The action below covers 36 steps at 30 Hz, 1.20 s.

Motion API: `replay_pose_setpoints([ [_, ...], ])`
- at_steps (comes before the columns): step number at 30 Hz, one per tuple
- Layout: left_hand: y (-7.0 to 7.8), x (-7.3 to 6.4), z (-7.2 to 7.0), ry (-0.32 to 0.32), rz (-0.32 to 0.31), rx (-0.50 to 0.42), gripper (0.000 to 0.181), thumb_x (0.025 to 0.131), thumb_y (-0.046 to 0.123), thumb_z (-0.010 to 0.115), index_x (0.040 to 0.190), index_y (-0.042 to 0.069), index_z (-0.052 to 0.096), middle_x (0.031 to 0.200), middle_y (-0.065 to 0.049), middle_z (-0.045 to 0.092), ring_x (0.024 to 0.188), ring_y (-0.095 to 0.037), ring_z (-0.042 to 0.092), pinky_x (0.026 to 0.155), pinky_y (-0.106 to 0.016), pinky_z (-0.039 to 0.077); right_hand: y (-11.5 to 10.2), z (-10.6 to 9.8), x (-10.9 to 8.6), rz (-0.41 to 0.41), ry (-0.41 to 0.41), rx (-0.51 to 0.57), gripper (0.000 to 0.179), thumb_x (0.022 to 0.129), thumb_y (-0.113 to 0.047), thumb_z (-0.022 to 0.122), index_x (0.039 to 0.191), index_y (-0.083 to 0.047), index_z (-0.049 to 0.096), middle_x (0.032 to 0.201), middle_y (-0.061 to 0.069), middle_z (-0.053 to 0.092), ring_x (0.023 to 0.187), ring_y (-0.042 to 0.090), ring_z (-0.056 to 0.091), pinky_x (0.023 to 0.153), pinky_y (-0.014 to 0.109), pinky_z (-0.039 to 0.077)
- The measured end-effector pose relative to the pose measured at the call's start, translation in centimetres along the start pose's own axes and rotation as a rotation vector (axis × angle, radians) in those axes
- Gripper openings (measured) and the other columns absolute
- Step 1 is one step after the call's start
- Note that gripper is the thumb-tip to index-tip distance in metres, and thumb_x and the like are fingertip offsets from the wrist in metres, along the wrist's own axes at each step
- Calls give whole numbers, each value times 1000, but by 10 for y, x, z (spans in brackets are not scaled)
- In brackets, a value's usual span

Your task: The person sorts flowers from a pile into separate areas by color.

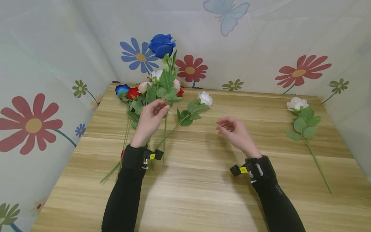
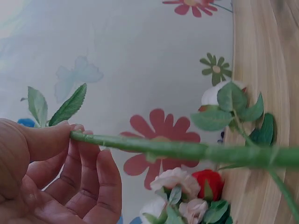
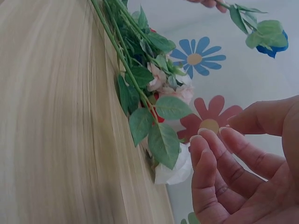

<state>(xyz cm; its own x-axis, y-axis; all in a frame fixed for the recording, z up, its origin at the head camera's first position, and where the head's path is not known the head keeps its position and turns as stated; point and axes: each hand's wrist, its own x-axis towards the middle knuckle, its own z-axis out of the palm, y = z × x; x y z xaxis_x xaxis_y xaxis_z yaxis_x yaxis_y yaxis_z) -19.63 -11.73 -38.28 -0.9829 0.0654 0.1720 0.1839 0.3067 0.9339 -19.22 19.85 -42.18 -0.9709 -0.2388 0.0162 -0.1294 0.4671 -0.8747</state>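
With thumb and fingertips, my left hand (image 1: pixel 150 119) pinches the green stem (image 2: pixel 182 149) of a blue rose (image 1: pixel 162 46). The rose stands upright, raised over the table, its bloom against the backdrop. Behind the left hand lies a bunch of roses: a blue one (image 1: pixel 122 90), a red one (image 1: pixel 133 93), a pink one (image 1: pixel 144 87) and others partly hidden by leaves. A white rose (image 1: pixel 205 99) lies just right of the bunch, its stem slanting toward the left wrist. My right hand (image 1: pixel 238 133) hovers over the table, fingers loosely bent, holding nothing.
Another white rose (image 1: pixel 297 104) lies apart on the right side of the wooden table (image 1: pixel 197 199). A flower-printed cloth backdrop (image 1: pixel 252 61) rises behind the table and along both sides. Several bare stems extend toward the front left.
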Motion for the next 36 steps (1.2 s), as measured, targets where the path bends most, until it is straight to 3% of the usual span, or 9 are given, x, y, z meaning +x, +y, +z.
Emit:
replay_pose_setpoints([
  [2,-1,2,6,-15,5,-33,29,103,18,59,126,1,64,116,-17,65,95,-32,66,85,-37,52,-1,3,0,-4,-18,16,29,99,-12,63,122,6,63,110,27,69,88,22,72,76,25,57],
  [5,-3,4,16,-35,5,-63,29,103,18,60,126,1,64,113,-15,64,86,-18,66,86,-36,54,-2,9,0,-11,-43,30,29,99,-11,63,122,6,63,110,28,69,91,27,71,77,26,58],
  [9,1,6,32,-78,5,-113,29,102,17,60,125,0,64,112,-15,63,85,-14,68,93,-43,56,-5,14,-2,-2,-71,43,30,98,-12,64,122,6,62,111,27,69,95,34,70,79,32,59],
  [14,4,8,50,-152,-12,-175,23,102,18,61,118,2,64,107,-12,63,99,-39,69,92,-43,58,-8,19,-4,10,-128,70,33,99,-14,63,126,5,61,117,25,68,100,33,70,85,35,59],
  [16,2,9,55,-168,-23,-184,20,101,17,62,114,2,65,105,-12,64,100,-41,70,91,-39,59,-10,21,-5,6,-176,87,35,100,-16,62,129,5,60,121,25,67,103,35,69,86,38,59],
  [20,-1,11,64,-190,-44,-222,17,100,13,64,109,-1,65,106,-21,67,100,-43,71,93,-43,60,-14,24,-7,-5,-295,143,38,102,-16,59,135,4,56,127,28,63,108,37,68,88,43,59],
  [25,-3,12,72,-217,-54,-219,19,99,13,65,111,-1,65,112,-27,68,101,-45,70,93,-44,59,-14,31,-7,10,-387,198,43,103,-15,57,140,6,50,130,29,61,109,29,67,89,41,59],
  [32,-6,9,77,-245,-22,-167,19,99,16,66,110,1,66,112,-23,69,98,-33,71,96,-51,56,-16,38,-8,26,-427,258,42,103,-16,58,139,5,51,119,31,65,102,34,69,83,40,60],
  [36,-7,8,78,-262,-6,-123,18,99,16,66,111,2,67,112,-22,70,95,-26,71,93,-45,58,-16,40,-8,3,-427,254,38,103,-12,55,135,9,51,109,30,66,91,19,70,79,34,60],
])
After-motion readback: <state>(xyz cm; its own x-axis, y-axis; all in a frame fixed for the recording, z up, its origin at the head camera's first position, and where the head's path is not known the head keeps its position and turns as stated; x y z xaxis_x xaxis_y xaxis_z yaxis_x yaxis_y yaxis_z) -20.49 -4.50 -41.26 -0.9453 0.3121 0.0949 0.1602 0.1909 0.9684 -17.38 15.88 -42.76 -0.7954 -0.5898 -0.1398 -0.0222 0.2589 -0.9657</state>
